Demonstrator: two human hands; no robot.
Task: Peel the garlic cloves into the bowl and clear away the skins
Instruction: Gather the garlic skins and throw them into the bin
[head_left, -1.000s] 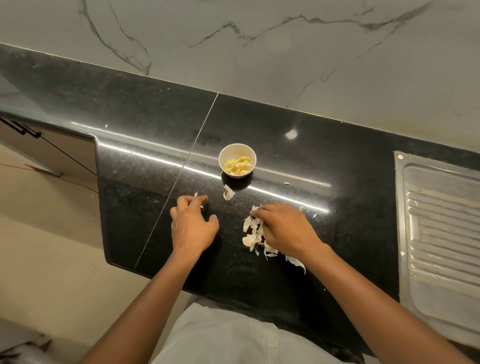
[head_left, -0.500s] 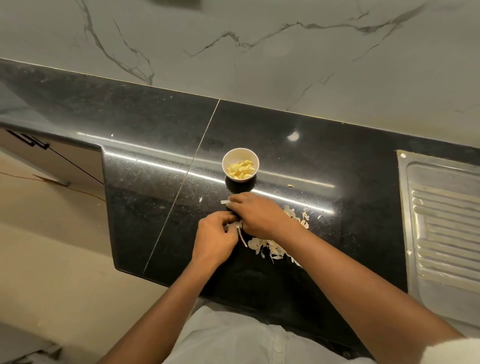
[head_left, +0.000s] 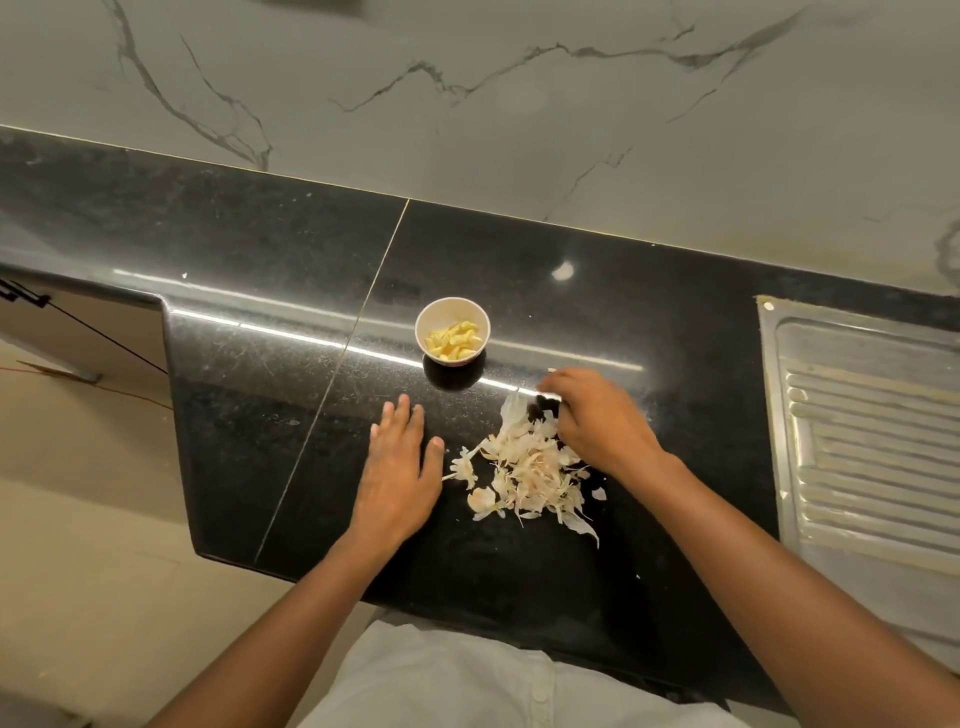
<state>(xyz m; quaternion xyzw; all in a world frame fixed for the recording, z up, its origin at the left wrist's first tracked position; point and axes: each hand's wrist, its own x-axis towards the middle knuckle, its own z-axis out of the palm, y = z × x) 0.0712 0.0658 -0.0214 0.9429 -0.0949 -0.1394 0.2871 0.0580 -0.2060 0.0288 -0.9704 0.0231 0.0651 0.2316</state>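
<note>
A small bowl (head_left: 445, 307) of peeled cloves (head_left: 453, 339) stands on the black worktop (head_left: 675, 332). The heap of skins (head_left: 530, 470) lies nearer the person than the bowl and slightly right of it. Below the bowl, the left hand (head_left: 397, 470) lies flat with its fingers straight and together. Right of the bowl, the right hand (head_left: 597, 421) curls its fingers at the skins; I cannot tell whether it grips any.

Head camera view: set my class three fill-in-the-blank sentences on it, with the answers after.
The white bowl holds peeled garlic ____.
The left hand rests flat on the ____ counter.
The skins lie in a pile ____ the left hand and the right hand.
Missing words: cloves; black; between.
</note>
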